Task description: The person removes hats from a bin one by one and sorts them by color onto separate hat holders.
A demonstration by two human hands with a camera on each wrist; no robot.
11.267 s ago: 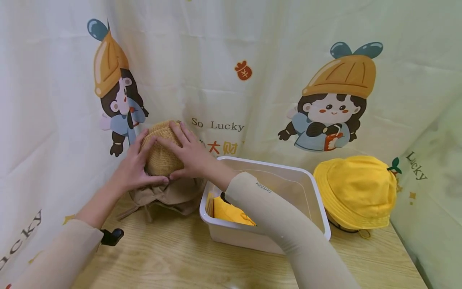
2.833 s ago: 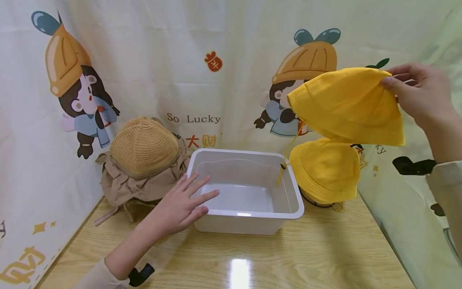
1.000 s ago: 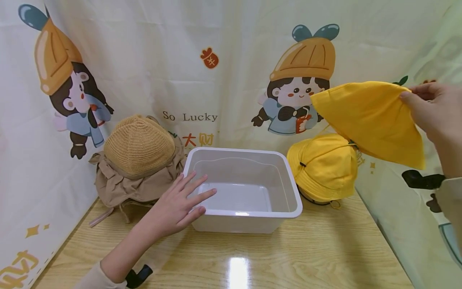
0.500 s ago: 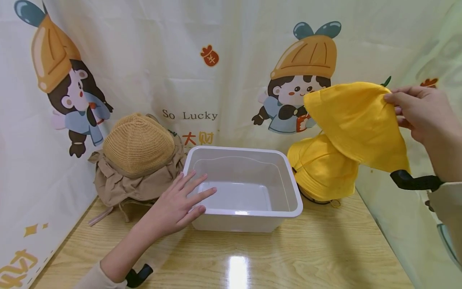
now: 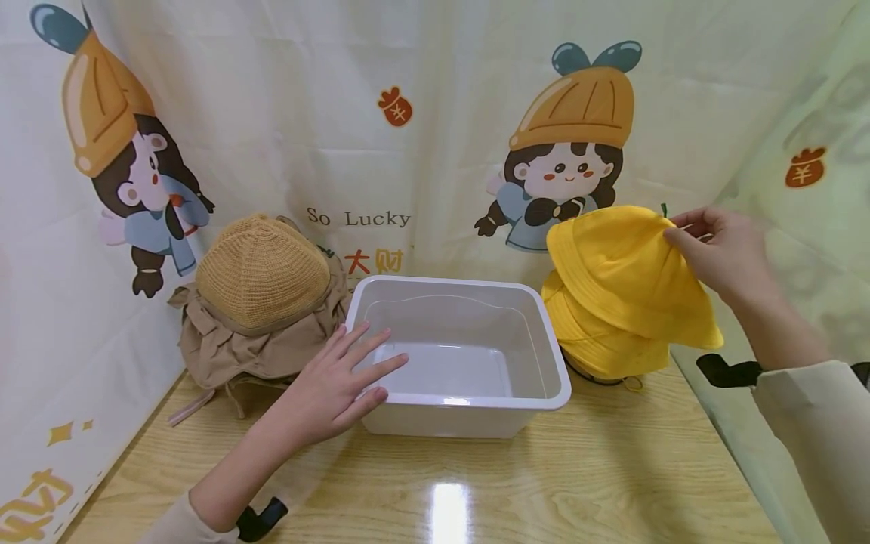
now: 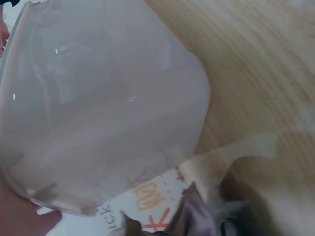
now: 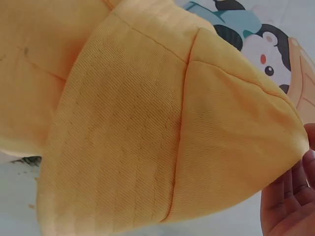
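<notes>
Pinched by its crown in my right hand [image 5: 730,257] is a yellow bucket hat [image 5: 612,261], tilted, with a small green tip at its top. It sits low over a second yellow hat [image 5: 594,347], covering most of it; whether the two touch fully I cannot tell. The right wrist view shows the held hat's stitched brim [image 7: 118,118] overlapping the lower one. My left hand [image 5: 333,393] rests with spread fingers on the near left corner of a pale plastic bin [image 5: 469,403], whose bare floor shows. The left wrist view catches the bin's outer wall [image 6: 113,98].
Left of the bin, a tan knitted hat [image 5: 261,272] lies on top of a brown fabric hat [image 5: 238,351] with loose straps. A printed curtain [image 5: 448,174] hangs close behind and at both sides of the wooden table [image 5: 381,491].
Earlier both hands held the knitted hat and yellow cloth lay in the bin. Since then a yellow hat has come up in my right hand and moved down-left onto the other yellow hat.
</notes>
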